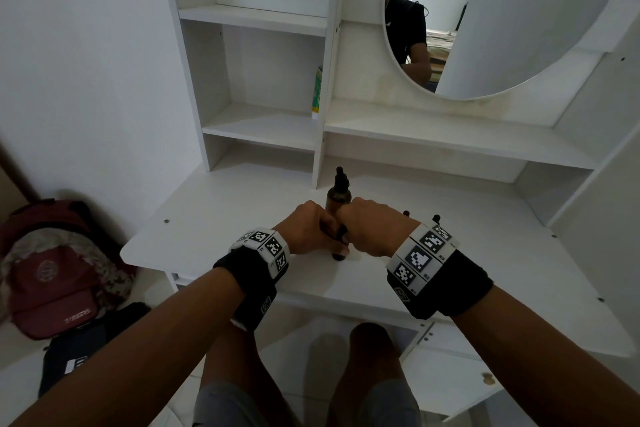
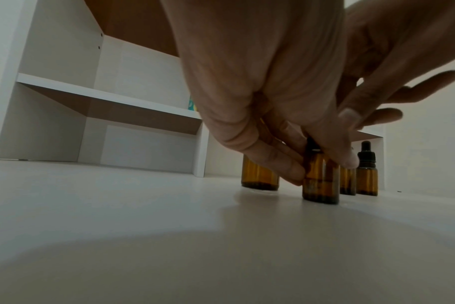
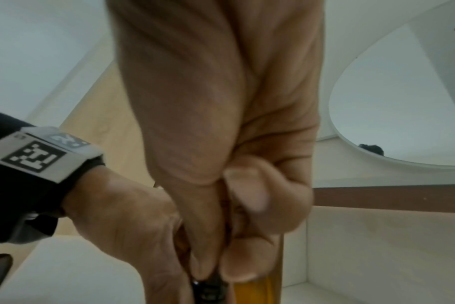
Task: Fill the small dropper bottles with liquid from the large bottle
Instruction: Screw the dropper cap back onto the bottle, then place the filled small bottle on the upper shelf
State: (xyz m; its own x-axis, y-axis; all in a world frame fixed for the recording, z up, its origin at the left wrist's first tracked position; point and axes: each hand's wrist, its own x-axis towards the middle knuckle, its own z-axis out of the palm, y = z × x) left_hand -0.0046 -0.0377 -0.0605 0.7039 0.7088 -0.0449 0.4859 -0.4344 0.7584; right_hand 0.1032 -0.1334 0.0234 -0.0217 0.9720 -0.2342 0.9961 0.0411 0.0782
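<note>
My left hand [image 1: 309,231] steadies one small bottle [image 2: 320,181], right hand [image 1: 373,229] pinching its cap [image 3: 208,288] (others capped, filling hardly begun, I judge).

Your left hand [image 1: 308,229] and right hand [image 1: 372,229] meet at mid surface [image 1: 214,218], both on one small dropper bottle [image 2: 320,181] standing there. Large bottle [image 1: 338,196] stands just behind your hands. Two more small bottles [image 2: 367,179] stand to the right, near your right wrist. Shelf unit [image 1: 263,121] rises at the far left of the surface, mirror [image 1: 519,28] at the far right. Backpack [image 1: 59,263] lies on the floor, left.
</note>
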